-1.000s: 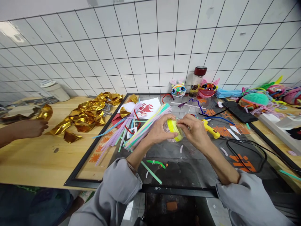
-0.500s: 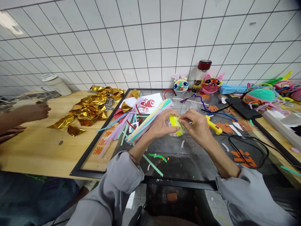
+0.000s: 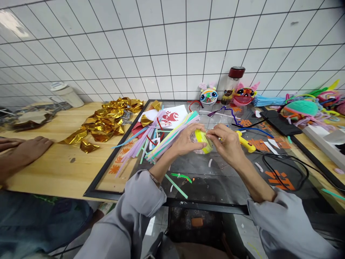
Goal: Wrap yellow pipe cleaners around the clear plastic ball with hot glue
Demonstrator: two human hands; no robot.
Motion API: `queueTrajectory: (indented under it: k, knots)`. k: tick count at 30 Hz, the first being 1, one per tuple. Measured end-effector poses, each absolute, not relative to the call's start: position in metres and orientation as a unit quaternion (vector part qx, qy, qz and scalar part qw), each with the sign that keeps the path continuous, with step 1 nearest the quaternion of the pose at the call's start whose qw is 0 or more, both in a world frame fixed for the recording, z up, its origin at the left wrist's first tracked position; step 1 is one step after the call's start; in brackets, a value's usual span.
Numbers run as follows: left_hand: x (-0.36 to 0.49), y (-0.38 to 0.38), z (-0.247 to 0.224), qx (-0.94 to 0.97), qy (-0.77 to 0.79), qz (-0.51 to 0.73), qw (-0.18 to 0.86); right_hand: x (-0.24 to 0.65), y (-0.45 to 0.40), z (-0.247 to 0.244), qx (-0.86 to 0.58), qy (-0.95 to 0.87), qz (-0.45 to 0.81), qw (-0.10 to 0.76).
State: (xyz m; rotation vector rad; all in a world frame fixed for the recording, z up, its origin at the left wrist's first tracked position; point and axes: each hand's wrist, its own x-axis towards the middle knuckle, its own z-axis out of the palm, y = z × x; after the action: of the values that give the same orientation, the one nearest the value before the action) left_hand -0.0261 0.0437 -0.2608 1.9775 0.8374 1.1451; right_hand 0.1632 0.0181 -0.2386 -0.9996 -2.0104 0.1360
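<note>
Left hand (image 3: 185, 141) cups yellow piece (image 3: 200, 137), right hand (image 3: 229, 144) pinches something unclear at its edge; best grip lightly, avoiding glue gun (image 3: 248, 144) beside right hand.

From my camera, a white tiled wall (image 3: 151, 46) with dark grout lines spans the far side, light glaring at its upper left. Against it stands a pale wooden table (image 3: 61, 172); below its near edge, I see grey floor tiles (image 3: 155, 225).

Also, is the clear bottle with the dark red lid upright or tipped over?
Upright: the clear bottle stands by the tiled wall, its lid on top.
</note>
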Motion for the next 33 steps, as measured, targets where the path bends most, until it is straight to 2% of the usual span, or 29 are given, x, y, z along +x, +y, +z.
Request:
queueTrajectory:
  k: [7, 15, 27, 33]
  knots:
    - [-0.026, 0.043, -0.258, 0.758, 0.327, 0.438, 0.356, 0.164, 0.017, -0.239, -0.395, -0.808, 0.059, 0.433]
    - [-0.030, 0.045, -0.260, 0.766, 0.325, 0.430, 0.350, 0.166, 0.015, -0.233, -0.415, -0.751, 0.057, 0.511]
    - [-0.037, 0.053, -0.268, 0.798, 0.289, 0.409, 0.335, 0.168, 0.030, -0.251, -0.483, -0.753, 0.120, 0.431]
    - [-0.035, 0.052, -0.264, 0.804, 0.280, 0.406, 0.332, 0.162, 0.032, -0.254, -0.473, -0.757, 0.143, 0.426]
